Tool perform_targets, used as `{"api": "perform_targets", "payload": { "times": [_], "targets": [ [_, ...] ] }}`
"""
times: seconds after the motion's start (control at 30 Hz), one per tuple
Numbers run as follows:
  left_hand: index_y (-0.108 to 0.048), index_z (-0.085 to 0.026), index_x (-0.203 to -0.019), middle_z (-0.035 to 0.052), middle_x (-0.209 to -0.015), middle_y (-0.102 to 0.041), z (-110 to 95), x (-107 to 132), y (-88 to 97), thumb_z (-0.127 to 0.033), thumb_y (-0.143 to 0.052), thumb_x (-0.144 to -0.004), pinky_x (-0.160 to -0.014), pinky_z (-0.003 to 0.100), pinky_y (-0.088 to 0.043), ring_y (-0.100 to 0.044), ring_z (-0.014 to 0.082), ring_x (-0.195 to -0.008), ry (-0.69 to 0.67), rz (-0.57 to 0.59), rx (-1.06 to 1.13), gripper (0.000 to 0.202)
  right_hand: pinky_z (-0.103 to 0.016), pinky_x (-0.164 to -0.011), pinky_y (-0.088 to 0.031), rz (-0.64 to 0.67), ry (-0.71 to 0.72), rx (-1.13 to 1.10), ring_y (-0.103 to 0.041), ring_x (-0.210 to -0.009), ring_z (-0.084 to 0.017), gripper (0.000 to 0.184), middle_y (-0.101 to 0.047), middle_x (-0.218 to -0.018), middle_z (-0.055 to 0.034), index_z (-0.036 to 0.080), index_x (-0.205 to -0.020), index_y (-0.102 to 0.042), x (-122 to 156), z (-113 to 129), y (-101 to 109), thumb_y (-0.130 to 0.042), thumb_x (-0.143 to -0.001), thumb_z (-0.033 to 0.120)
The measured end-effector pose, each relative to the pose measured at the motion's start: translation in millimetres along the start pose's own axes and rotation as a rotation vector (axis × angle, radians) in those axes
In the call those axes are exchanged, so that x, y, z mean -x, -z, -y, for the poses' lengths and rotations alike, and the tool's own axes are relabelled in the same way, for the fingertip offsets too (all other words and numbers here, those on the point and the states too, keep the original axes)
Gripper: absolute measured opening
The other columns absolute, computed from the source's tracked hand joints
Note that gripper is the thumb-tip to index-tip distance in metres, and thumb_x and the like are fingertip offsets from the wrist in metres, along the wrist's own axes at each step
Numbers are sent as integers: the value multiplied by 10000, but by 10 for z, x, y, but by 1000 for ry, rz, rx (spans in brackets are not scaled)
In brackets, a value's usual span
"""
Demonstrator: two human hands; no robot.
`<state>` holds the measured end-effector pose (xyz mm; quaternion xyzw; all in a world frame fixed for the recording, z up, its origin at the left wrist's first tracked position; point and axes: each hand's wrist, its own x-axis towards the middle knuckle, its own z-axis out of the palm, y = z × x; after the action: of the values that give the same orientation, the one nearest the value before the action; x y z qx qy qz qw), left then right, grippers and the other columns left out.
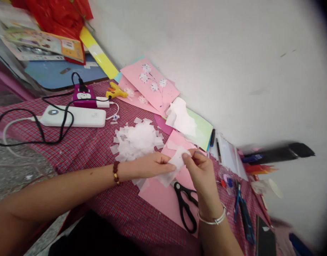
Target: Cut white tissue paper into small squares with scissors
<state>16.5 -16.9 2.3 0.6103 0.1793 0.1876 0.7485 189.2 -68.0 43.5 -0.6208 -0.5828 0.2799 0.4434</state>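
Between my two hands is a piece of thin white tissue paper (177,159). My left hand (150,165) pinches its left edge between thumb and fingers. At its upper right, my right hand (199,165) grips the same paper with thumb and forefinger. Just beyond my left wrist lies a fluffy heap of cut white tissue pieces (138,138). Sheets of pink paper (159,202) lie under my hands. Black-handled scissors (183,208) rest on the pink paper beside my right wrist, their blades partly hidden.
Pink cards with white blossoms (155,83) lean at the wall, near crumpled white tissue (179,115) on green paper. At left are a white power bank (75,116), black cables, a purple adapter (84,96) and a yellow glue gun (115,91). A blue-black tool (245,217) lies right.
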Motion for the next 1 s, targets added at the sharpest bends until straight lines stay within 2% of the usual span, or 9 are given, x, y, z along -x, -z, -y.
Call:
{"api": "perform_targets", "payload": {
  "times": [0.1,0.17,0.33,0.4,0.5,0.6,0.73,0.83,1.0],
  "targets": [
    [-619,-124,-839,1,-693,-612,14,-7,-14,-438,-637,-818,-492,213,-323,-447,63,-505,65,-64,236,315,-230,-533,-350,-8,-12,-8,-434,-573,-113,255,-468,-604,48,187,-616,-557,-13,-21,-3,-588,-846,293],
    [-599,-140,-918,-31,-659,-575,50,-19,-17,-442,-682,-787,-461,207,-304,-423,56,-468,75,-95,338,340,-227,-526,-357,-8,-16,-26,-440,-570,-114,258,-476,-597,47,188,-614,-556,-32,-34,-12,-591,-843,303],
    [-591,-144,-858,-90,-540,-393,85,14,-73,-424,-610,-852,-411,212,-183,-275,45,-425,72,-196,205,281,-231,-540,-419,-46,-60,-2,-496,-573,-127,265,-515,-597,34,189,-650,-581,-5,-62,28,-598,-857,353],
    [-584,-148,-819,-84,-534,-412,8,105,-132,-384,-573,-865,-404,213,-190,-294,48,-421,127,-236,175,241,-245,-562,-467,-38,-92,54,-558,-593,-145,237,-577,-638,13,189,-736,-617,144,-125,123,-582,-875,378],
    [-562,-166,-764,-90,-498,-415,-150,345,-228,-349,-569,-846,-383,205,-192,-291,48,-390,261,-252,251,200,-289,-658,-551,127,-141,229,-680,-749,-206,217,-697,-819,-62,189,-920,-654,560,-361,348,-569,-891,387],
    [-596,-164,-742,-92,-467,-429,-219,626,-233,-343,-635,-775,-369,189,-200,-308,45,-377,339,-320,407,187,-334,-761,-587,219,-42,505,-713,-856,-243,241,-730,-948,-97,199,-1046,-658,1025,-709,573,-589,-874,353],
    [-678,-132,-712,-22,-565,-625,-166,883,3,-292,-783,-589,-463,159,-379,-505,58,-470,298,-639,617,228,-420,-818,-590,299,226,777,-702,-949,-296,384,-707,-1052,-133,196,-1181,-635,1315,-1002,675,-653,-810,291],
    [-723,-139,-759,25,-686,-717,-170,945,272,-230,-816,-538,-600,205,-503,-627,114,-586,164,-854,673,257,-444,-815,-581,320,256,836,-689,-936,-296,401,-678,-1053,-141,191,-1208,-618,1268,-983,608,-608,-810,234],
    [-744,-137,-760,24,-664,-718,-291,929,522,-220,-809,-627,-587,205,-504,-616,104,-553,67,-869,550,170,-406,-788,-578,323,151,845,-685,-907,-281,506,-660,-1042,-145,172,-1289,-571,1133,-949,580,-534,-786,219]
  ]
}}
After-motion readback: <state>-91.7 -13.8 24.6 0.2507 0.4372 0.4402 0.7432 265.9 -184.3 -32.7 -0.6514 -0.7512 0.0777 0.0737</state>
